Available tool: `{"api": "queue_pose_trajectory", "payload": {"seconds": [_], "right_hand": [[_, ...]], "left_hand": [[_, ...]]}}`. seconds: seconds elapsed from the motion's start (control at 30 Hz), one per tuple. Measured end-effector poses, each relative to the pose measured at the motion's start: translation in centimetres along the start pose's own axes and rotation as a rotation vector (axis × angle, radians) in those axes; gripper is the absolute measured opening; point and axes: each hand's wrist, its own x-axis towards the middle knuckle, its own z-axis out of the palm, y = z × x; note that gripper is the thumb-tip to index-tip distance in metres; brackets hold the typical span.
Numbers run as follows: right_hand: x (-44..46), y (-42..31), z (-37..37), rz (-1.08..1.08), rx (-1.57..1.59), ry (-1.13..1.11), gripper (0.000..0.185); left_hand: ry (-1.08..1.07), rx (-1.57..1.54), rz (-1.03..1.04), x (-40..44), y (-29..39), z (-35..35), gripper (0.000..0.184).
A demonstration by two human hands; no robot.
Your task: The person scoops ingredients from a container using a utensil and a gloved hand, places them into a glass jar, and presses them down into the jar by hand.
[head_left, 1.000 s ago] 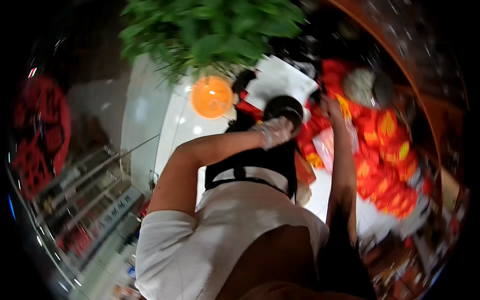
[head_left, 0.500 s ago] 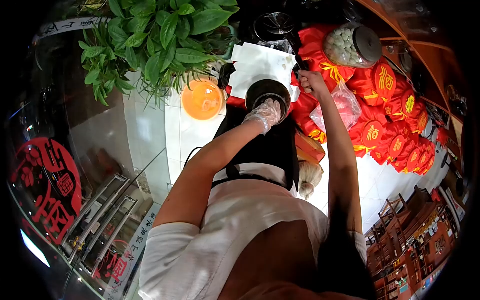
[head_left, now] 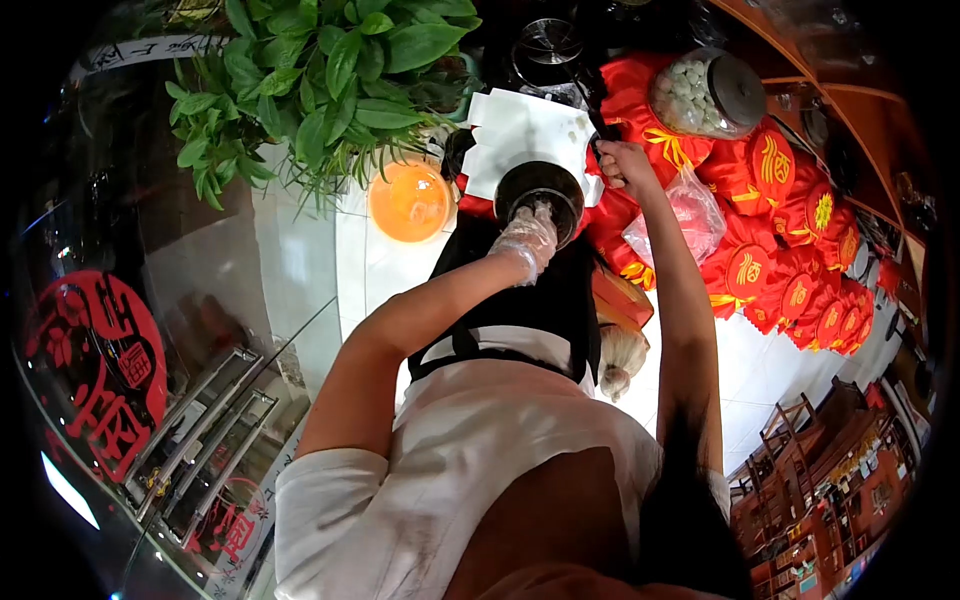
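Note:
My left hand (head_left: 530, 240), in a clear plastic glove, reaches over the near rim of a dark round bowl (head_left: 520, 180). Its fingers are bunched together inside; what they hold, if anything, I cannot make out. Under the bowl's far side lies a white sheet (head_left: 530, 125) with a jagged edge. My right hand (head_left: 625, 165), bare, is closed around the dark handle (head_left: 597, 143) of a thin tool beside the sheet's right edge. The tool's far end is lost in the dark background.
Leafy plants (head_left: 340, 80) stand at upper left, above an orange basin (head_left: 410, 200). To the right are several red cloth-covered jars (head_left: 745, 265), a clear jar of pale pieces (head_left: 690, 92) with a dark lid, and a crumpled plastic bag (head_left: 685, 220).
My gloved left hand has drawn back slightly toward me, its fingers still in the bowl. My right hand keeps its hold on the handle. The whole view has shifted a little.

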Motion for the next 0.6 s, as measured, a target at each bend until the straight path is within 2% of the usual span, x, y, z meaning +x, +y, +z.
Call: {"api": "queue_pose_trajectory", "payload": {"seconds": [0.07, 0.13, 0.17, 0.6], "right_hand": [[-0.2, -0.3, 0.3, -0.024, -0.044, 0.053, 0.021], [0.0, 0.2, 0.0, -0.026, -0.031, 0.071, 0.021], [0.2, 0.3, -0.1, -0.026, -0.037, 0.065, 0.021], [0.1, -0.6, -0.5, -0.041, 0.036, 0.033, 0.02]], "left_hand": [[-0.073, -0.014, 0.007, 0.6, 0.0, -1.4, 0.039], [-0.205, -0.218, -0.06, 2.1, -0.4, -1.0, 0.042], [-0.164, -0.218, -0.055, 2.7, -0.2, 0.1, 0.035], [-0.381, -0.288, -0.01, 5.6, 0.2, 0.2, 0.036]]}}
